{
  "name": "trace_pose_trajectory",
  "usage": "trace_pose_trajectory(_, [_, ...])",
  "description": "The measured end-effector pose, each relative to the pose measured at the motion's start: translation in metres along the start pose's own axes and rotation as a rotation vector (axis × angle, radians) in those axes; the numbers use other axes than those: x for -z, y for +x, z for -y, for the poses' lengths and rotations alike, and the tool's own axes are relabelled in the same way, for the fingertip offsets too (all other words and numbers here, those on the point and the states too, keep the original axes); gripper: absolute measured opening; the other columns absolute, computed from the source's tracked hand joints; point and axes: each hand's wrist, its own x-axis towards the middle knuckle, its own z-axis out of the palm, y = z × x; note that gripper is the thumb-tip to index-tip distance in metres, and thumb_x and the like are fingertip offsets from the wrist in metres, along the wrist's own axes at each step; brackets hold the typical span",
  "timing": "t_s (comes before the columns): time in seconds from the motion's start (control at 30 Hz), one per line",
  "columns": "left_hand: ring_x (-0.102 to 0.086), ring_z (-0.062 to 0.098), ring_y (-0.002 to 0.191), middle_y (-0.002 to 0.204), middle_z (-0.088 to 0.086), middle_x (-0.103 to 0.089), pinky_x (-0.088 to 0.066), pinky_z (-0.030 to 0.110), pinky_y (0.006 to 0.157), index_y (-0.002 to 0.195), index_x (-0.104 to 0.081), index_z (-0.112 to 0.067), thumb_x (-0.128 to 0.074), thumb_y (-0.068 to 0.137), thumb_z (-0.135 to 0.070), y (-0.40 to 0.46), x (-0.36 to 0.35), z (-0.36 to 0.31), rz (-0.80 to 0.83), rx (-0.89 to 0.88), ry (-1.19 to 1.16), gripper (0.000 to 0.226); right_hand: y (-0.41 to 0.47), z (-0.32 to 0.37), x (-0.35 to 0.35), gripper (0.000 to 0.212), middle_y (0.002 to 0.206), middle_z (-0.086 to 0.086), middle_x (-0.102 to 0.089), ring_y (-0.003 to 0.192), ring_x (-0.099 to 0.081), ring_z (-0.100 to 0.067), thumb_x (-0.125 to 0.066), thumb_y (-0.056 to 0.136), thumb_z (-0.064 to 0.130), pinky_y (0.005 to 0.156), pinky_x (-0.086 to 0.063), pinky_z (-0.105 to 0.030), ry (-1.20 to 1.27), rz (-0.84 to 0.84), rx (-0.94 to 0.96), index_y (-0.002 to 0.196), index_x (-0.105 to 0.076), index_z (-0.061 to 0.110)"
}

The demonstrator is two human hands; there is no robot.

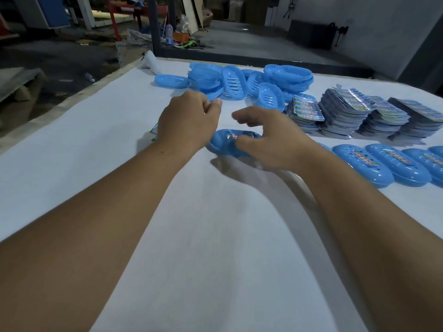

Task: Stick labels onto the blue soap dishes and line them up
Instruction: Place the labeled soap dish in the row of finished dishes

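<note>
A blue soap dish point(223, 143) lies upside down on the white table, with a colourful label point(231, 135) on top. My right hand point(268, 137) hovers over its right end, fingers spread and loosely bent, thumb near the label. My left hand point(189, 121) is just left of the dish, fingers curled loosely, and holds nothing that I can see. A row of labelled dishes point(383, 164) runs along the right. A heap of unlabelled dishes point(239, 82) lies at the back. Stacks of labels point(347, 113) stand to the right of the heap.
A scrap of label backing point(154, 131) peeks out beside my left wrist. A white object point(149, 61) lies at the table's far left corner. The table's left edge point(79, 94) drops to a cluttered floor. A bare white table surface point(215, 236) stretches toward me.
</note>
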Motion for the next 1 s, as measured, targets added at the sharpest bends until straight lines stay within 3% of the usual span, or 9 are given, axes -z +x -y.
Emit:
trace_pose_trajectory(0.1, [-0.053,0.019,0.060,0.060,-0.004,-0.054,-0.041,0.032,0.063,0.064,-0.051,-0.017,-0.053,0.097,-0.046,-0.001,-0.001,-0.001,0.016,-0.024,-0.005,0.045,-0.003,0.006,-0.006,0.073,0.134,0.015,-0.062,0.114,-0.058,-0.004,-0.056,0.067,0.049,0.098,-0.046,-0.024,-0.069,0.096,0.048,0.139,-0.057,0.035])
trace_pose_trajectory(0.2, [-0.054,0.017,0.061,0.061,-0.003,-0.055,-0.041,0.031,0.063,0.064,-0.052,-0.018,-0.053,0.098,-0.047,-0.001,-0.002,-0.002,0.012,-0.035,-0.005,0.045,-0.004,0.008,-0.006,0.066,0.128,0.014,-0.064,0.108,-0.057,-0.006,-0.062,0.072,0.049,0.091,-0.043,-0.021,-0.121,0.094,0.064,0.137,-0.058,0.033])
trace_pose_trajectory(0.27, [-0.058,0.017,0.065,0.068,0.000,-0.063,-0.044,0.032,0.063,0.068,-0.057,-0.015,-0.050,0.099,-0.049,-0.002,-0.002,-0.004,0.013,-0.038,-0.014,0.047,-0.002,0.007,-0.005,0.058,0.128,0.009,-0.064,0.113,-0.059,-0.014,-0.066,0.079,0.044,0.096,-0.047,-0.029,-0.170,0.081,0.062,0.135,-0.059,0.032])
trace_pose_trajectory(0.37, [-0.064,0.018,0.073,0.078,0.002,-0.070,-0.051,0.035,0.068,0.071,-0.059,-0.013,-0.047,0.100,-0.051,-0.003,-0.002,-0.005,0.032,-0.037,-0.035,0.049,-0.002,0.007,-0.001,0.067,0.127,0.005,-0.060,0.116,-0.057,-0.023,-0.058,0.075,0.060,0.100,-0.049,-0.042,-0.274,0.067,0.007,0.138,-0.054,0.039])
trace_pose_trajectory(0.47, [-0.060,0.017,0.068,0.072,0.001,-0.066,-0.049,0.037,0.066,0.070,-0.057,-0.015,-0.049,0.100,-0.051,-0.004,-0.003,-0.005,0.040,-0.030,-0.034,0.048,-0.004,0.002,0.005,0.070,0.131,0.001,-0.054,0.121,-0.054,-0.028,-0.053,0.077,0.071,0.101,-0.047,-0.044,-0.403,0.122,-0.072,0.141,-0.047,0.043])
trace_pose_trajectory(0.53, [-0.055,0.017,0.064,0.066,-0.001,-0.059,-0.044,0.035,0.066,0.069,-0.055,-0.018,-0.052,0.098,-0.051,-0.005,-0.004,-0.004,0.035,-0.023,-0.006,0.044,-0.006,-0.001,0.011,0.066,0.122,0.002,-0.053,0.112,-0.054,-0.026,-0.054,0.078,0.073,0.091,-0.047,-0.041,-0.461,0.137,-0.123,0.135,-0.052,0.041])
trace_pose_trajectory(0.67, [-0.059,0.022,0.071,0.067,-0.003,-0.059,-0.050,0.036,0.071,0.072,-0.058,-0.019,-0.055,0.096,-0.050,-0.005,-0.005,-0.004,0.047,-0.018,0.024,0.039,-0.012,-0.002,0.022,0.052,0.102,0.006,-0.060,0.094,-0.057,-0.022,-0.057,0.075,0.070,0.074,-0.046,-0.037,-0.519,0.132,-0.194,0.109,-0.064,0.030])
trace_pose_trajectory(0.83, [-0.058,0.018,0.069,0.067,-0.005,-0.058,-0.049,0.034,0.069,0.073,-0.057,-0.021,-0.055,0.096,-0.050,-0.004,-0.005,-0.003,0.035,-0.006,0.069,0.037,-0.014,-0.003,0.030,0.052,0.096,0.002,-0.066,0.086,-0.062,-0.023,-0.059,0.074,0.070,0.078,-0.056,-0.038,-0.555,0.136,-0.258,0.098,-0.067,0.025])
trace_pose_trajectory(1.0, [-0.056,0.014,0.067,0.068,-0.007,-0.058,-0.044,0.032,0.066,0.075,-0.058,-0.022,-0.055,0.096,-0.052,-0.004,-0.006,-0.002,0.037,-0.004,0.080,0.036,-0.017,-0.003,0.033,0.049,0.106,0.000,-0.065,0.097,-0.060,-0.027,-0.068,0.075,0.058,0.086,-0.055,-0.040,-0.493,0.125,-0.273,0.108,-0.069,0.023])
